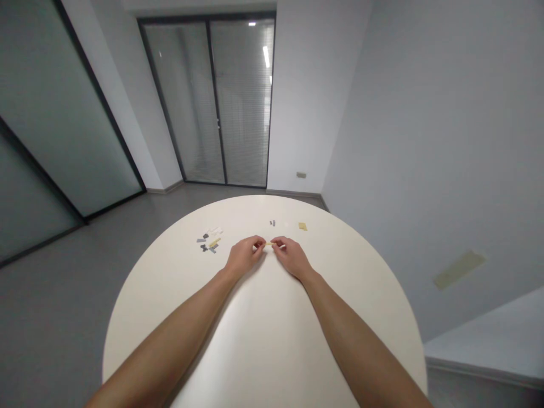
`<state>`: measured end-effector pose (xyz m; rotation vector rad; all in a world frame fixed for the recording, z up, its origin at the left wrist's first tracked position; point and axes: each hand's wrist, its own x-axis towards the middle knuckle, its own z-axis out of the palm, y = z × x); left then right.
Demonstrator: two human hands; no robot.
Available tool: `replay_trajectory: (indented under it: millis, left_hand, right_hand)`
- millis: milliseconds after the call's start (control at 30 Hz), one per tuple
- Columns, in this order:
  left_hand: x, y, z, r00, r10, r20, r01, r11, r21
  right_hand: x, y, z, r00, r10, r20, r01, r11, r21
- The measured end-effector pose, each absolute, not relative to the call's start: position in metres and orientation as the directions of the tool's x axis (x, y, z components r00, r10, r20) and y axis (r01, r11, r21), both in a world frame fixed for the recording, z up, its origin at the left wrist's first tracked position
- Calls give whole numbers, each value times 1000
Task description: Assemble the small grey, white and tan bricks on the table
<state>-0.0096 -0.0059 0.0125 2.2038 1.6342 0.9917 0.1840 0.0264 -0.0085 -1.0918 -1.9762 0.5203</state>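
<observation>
Between my two hands, low over the middle of the round white table [263,328], is a thin yellow strip-like piece [268,243]. My left hand [246,253] pinches its left end, and my right hand [292,255] pinches the right end. The piece is too small to name its exact kind, and fingers hide both its ends. Beyond the hands lie small grey pieces [272,222]. A flat yellow piece [302,226] rests on the tabletop to the right of them.
Left of my left hand is a loose group of several small pieces: white ones [216,231], dark grey ones [204,247] and a long yellow one [215,242]. Past the table's far edge stand glass doors [216,102]. A wall [442,141] runs along the right.
</observation>
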Motion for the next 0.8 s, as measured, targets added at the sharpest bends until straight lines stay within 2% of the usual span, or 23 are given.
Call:
replay_trajectory:
  millis: [800]
  left_hand:
    - [-10, -4, 9, 139, 907, 397, 751, -358, 555]
  right_hand:
    - [186, 27, -9, -323, 843, 430, 501, 538, -678]
